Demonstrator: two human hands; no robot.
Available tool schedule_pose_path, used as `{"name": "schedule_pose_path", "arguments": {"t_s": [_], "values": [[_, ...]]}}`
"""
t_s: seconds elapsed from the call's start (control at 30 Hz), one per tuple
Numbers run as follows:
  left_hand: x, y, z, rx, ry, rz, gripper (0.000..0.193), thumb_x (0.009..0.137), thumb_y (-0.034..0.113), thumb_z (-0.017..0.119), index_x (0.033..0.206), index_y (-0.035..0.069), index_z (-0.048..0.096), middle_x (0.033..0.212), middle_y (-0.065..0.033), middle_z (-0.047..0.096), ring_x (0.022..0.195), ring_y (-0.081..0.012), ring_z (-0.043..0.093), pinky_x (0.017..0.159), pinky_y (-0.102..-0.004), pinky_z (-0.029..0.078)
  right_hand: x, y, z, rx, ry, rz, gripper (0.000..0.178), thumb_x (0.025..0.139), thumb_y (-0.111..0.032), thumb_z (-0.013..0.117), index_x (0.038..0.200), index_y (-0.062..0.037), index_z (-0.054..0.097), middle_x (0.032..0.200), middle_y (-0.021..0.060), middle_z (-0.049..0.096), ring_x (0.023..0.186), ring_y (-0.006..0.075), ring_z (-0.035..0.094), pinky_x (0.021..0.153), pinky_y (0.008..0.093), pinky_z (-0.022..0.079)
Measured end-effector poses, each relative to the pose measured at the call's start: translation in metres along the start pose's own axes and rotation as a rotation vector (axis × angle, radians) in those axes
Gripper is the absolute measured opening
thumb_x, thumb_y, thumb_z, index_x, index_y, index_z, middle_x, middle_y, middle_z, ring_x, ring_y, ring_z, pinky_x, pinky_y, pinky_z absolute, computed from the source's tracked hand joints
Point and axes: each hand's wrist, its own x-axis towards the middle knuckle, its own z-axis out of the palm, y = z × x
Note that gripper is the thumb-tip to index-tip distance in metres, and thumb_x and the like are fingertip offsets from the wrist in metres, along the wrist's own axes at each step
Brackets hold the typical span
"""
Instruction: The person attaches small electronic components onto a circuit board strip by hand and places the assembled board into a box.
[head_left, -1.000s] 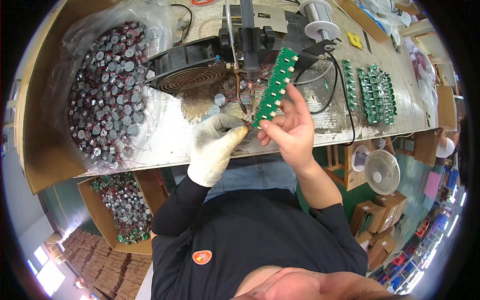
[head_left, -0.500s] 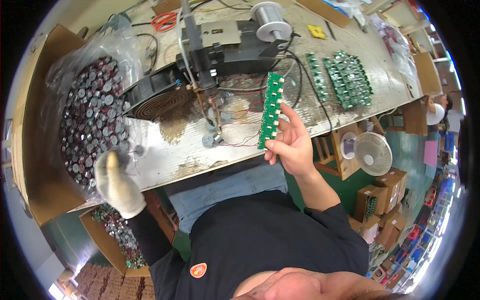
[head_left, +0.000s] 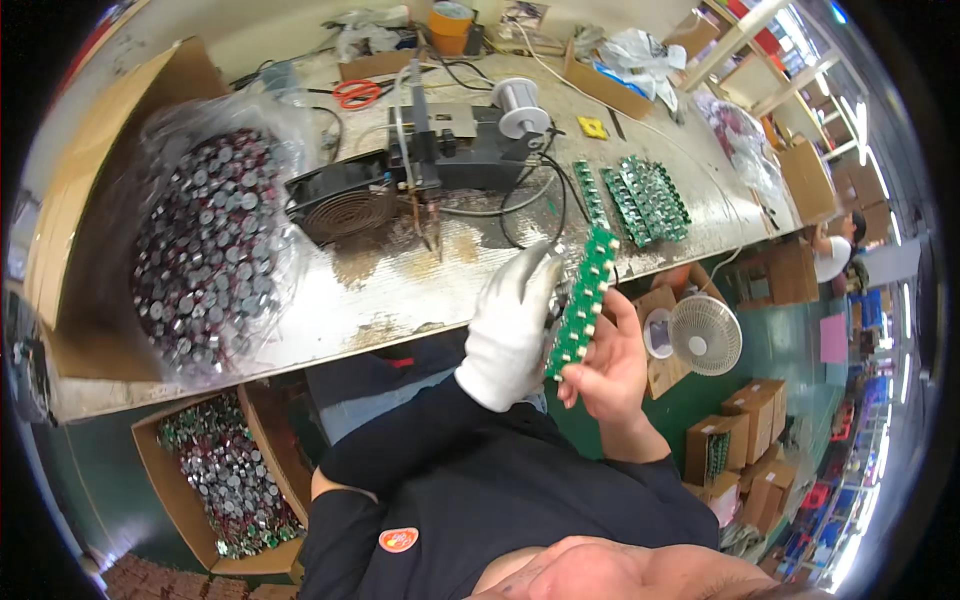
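My bare right hand (head_left: 612, 365) grips a long green circuit board (head_left: 584, 308) near its lower end, thumb in front and fingers behind. The board stands tilted above the table's front edge, white connectors along its right side. Close against its left side is my left hand (head_left: 506, 335) in a white glove, fingers bent together. Small grey pieces show between the glove and the board, but what the fingers hold is mostly hidden. Behind them, a soldering iron (head_left: 424, 145) is mounted tip down over the worn tabletop (head_left: 375, 290).
A plastic-lined carton of small round metal parts with red wires (head_left: 215, 240) stands at left; another carton (head_left: 170, 480) sits below it. Rows of green boards (head_left: 648, 200), a solder spool (head_left: 520, 108) and red-handled scissors (head_left: 357, 94) lie farther back. A fan (head_left: 704, 335) stands at right.
My left hand has come from the left carton across to the board. My right hand has moved the board right and nearer me. The wired round parts no longer show on the tabletop.
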Motion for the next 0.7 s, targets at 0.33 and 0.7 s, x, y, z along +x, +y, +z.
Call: {"name": "schedule_pose_path", "arguments": {"t_s": [0.33,0.7], "values": [[-0.04,0.013,-0.091,-0.522,-0.172,-0.412,0.02,0.078,-0.001,0.071,0.097,0.002,0.064,0.083,-0.0072,0.067,0.07,-0.0154,0.064,0.065,-0.028,0.05,0.04,0.037,0.017,-0.045,-0.228,-0.267,0.02,0.097,-0.009,0.046,0.106,0.005,0.057,0.101,0.0156,0.061,0.095,0.0209,0.057,0.087,0.0334,0.044],[-0.064,-0.032,-0.186,-0.469,0.255,-0.662,0.028,0.081,0.006,0.069,0.108,0.0,0.064,0.085,-0.0019,0.067,0.075,-0.0091,0.061,0.069,-0.023,0.048,0.086,0.112,0.139,0.37,-0.311,0.261,0.008,0.095,-0.009,0.055,0.097,-0.0013,0.055,0.079,0.0069,0.062,0.063,0.012,0.059,0.052,0.0254,0.049]]}}
